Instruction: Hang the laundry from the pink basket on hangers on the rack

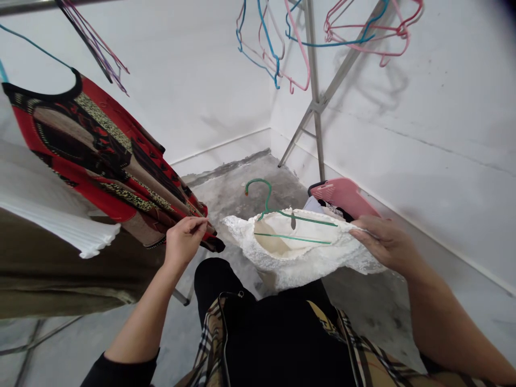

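My right hand point(382, 242) grips the right edge of a white lace garment point(302, 252), closed on the fabric. A green wire hanger point(278, 212) sits inside the garment's neck opening, its hook sticking up at the left. My left hand point(184, 239) is pinched shut on the lower hem of a red, black and leopard-print garment point(100, 156) that hangs at the left. The white garment is held out in front of my body, above the floor.
White and brown clothes point(52, 252) hang at the far left. Several empty pink and blue hangers point(282, 43) dangle from a metal rack point(316, 107) overhead. A pink laundry basket point(342, 196) stands by the right wall. The concrete floor point(237, 183) lies ahead in the corner.
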Available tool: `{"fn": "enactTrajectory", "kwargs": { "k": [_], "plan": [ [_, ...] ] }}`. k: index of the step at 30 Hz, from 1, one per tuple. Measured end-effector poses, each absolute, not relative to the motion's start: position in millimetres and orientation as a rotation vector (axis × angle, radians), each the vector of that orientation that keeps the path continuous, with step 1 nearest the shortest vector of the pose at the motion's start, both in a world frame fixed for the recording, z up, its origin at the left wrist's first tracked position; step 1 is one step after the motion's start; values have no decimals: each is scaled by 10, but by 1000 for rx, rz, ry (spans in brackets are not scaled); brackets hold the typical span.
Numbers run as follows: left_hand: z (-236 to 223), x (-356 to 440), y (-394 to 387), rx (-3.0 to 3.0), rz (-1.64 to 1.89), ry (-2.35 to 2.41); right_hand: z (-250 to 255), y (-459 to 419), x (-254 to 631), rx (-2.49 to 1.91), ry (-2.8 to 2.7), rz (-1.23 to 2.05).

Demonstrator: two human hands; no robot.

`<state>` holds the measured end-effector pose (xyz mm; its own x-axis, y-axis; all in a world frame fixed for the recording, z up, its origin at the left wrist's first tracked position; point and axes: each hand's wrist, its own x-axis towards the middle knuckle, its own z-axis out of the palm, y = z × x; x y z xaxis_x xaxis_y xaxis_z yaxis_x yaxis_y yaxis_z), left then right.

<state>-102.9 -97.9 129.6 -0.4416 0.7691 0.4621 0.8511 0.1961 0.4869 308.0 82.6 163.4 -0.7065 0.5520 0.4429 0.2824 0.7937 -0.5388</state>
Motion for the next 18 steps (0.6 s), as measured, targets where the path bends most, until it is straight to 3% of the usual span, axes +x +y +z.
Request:
{"fn": "enactTrajectory", "kwargs": {
  "k": [4, 11, 18],
  "plan": [
    [1173, -1016, -958, -1563, -1331, -2584, 1599, 809, 3112, -589, -2364, 484],
    [964, -817, -850, -1350, -2083, -2912, 1532, 798, 3163, -624, -2347, 504],
    [953, -767, -796, -1201, -2312, -2845, 1534, 809, 3194, -653, -2345, 538]
  ]
}}
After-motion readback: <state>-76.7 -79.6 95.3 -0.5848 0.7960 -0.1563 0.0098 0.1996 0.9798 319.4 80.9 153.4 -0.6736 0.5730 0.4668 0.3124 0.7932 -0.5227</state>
